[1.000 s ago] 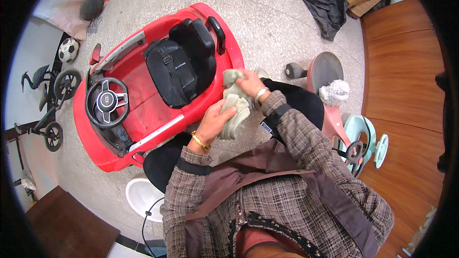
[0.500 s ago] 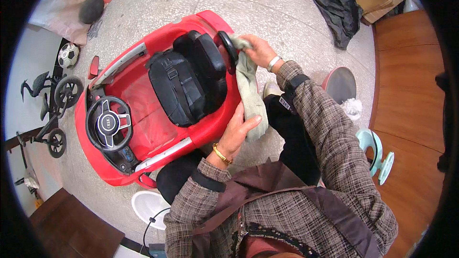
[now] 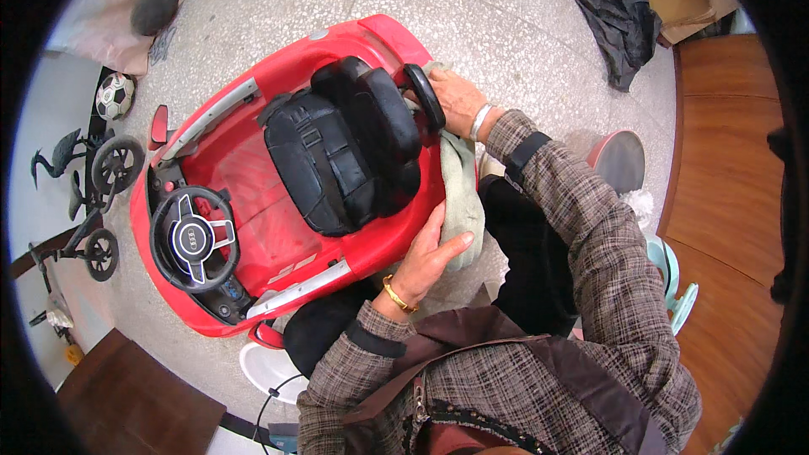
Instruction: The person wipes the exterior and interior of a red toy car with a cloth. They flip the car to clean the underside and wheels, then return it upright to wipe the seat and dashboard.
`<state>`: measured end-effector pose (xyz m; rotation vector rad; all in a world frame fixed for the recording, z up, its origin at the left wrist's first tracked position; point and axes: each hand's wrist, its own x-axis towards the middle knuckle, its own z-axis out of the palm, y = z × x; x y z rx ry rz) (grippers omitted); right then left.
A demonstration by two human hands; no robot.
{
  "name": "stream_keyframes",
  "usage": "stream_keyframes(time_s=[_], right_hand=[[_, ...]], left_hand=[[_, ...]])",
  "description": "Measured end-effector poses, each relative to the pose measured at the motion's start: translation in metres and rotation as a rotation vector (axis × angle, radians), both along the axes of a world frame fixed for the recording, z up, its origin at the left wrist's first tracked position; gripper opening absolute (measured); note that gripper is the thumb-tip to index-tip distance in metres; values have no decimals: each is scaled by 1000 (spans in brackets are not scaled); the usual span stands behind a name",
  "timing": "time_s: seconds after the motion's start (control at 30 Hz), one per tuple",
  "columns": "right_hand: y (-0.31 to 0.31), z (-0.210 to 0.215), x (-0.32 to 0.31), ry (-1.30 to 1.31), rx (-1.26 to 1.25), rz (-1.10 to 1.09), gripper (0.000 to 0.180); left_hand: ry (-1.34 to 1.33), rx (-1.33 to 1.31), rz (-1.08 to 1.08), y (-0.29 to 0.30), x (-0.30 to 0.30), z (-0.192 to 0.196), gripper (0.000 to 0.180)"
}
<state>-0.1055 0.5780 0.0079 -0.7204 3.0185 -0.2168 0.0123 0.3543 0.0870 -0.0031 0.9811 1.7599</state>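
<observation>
The right hand (image 3: 457, 103) is pressed on the pale green cloth (image 3: 463, 202), at the far right end of the red toy car (image 3: 389, 34). Its fingertips go behind the black handle (image 3: 425, 97), so it is not possible to tell if they are closed. The left hand (image 3: 428, 263), which is nearer, grips the hanging part of the cloth between thumb and fingers. The cloth lies between both hands, along the right end of the car.

Inside the car there is a black seat (image 3: 308, 164), and to the left of it a steering wheel (image 3: 194, 240). Near the car's near side, a white basin (image 3: 253, 366) stands on the floor (image 3: 497, 21). Farther to the left are a football (image 3: 115, 96) and a small black bike (image 3: 103, 167). At the far right lies a black plastic sheet (image 3: 611, 17).
</observation>
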Motion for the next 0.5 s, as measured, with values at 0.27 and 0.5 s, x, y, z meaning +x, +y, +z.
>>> stream_keyframes(time_s=[0.27, 0.5], right_hand=[[11, -3, -1, -179, -243, 92, 13], [12, -8, -19, -252, -181, 205, 24]], left_hand=[[32, -38, -41, -1, 4, 2, 63], [-67, -39, 14, -1, 0, 7, 59]])
